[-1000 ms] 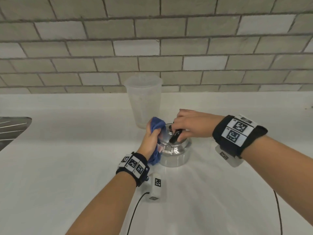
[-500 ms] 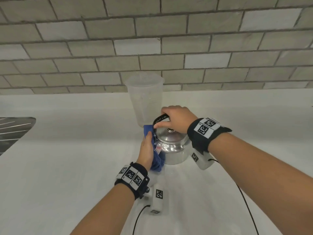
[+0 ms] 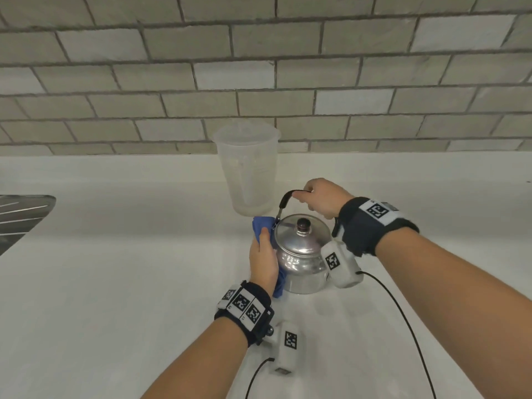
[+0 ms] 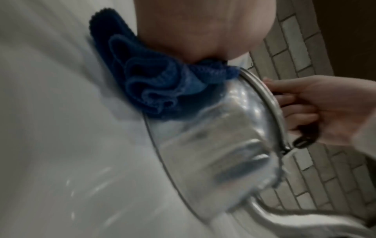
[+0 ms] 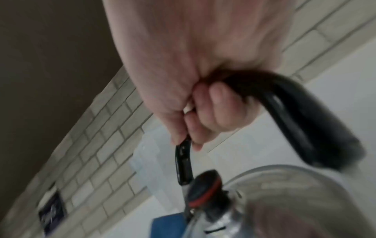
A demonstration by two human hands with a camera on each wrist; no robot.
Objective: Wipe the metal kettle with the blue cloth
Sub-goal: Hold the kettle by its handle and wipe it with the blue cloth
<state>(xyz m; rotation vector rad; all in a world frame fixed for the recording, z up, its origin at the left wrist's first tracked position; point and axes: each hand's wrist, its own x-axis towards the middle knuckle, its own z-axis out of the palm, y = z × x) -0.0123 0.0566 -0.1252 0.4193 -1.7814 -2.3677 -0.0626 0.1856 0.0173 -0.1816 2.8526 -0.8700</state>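
Note:
The shiny metal kettle [image 3: 299,254] stands on the white counter [image 3: 115,283], its lid knob [image 3: 303,226] dark. My right hand [image 3: 322,197] grips the raised black handle [image 3: 286,198] above the lid; in the right wrist view the fingers [image 5: 205,116] curl round the handle [image 5: 295,122]. My left hand [image 3: 263,257] presses the bunched blue cloth [image 3: 263,224] against the kettle's left side. From the left wrist, the cloth [image 4: 154,87] lies folded between palm and kettle wall [image 4: 219,141]. The spout is hidden in the head view.
A tall translucent plastic jug [image 3: 249,171] stands just behind the kettle, close to the brick wall [image 3: 259,67]. A metal sink drainer [image 3: 20,217] sits at the far left. A black cable [image 3: 403,321] trails across the counter on the right.
My right hand went from lying low on the lid with the folded handle to holding the handle raised upright. The left hand with the cloth slid lower along the kettle's left side.

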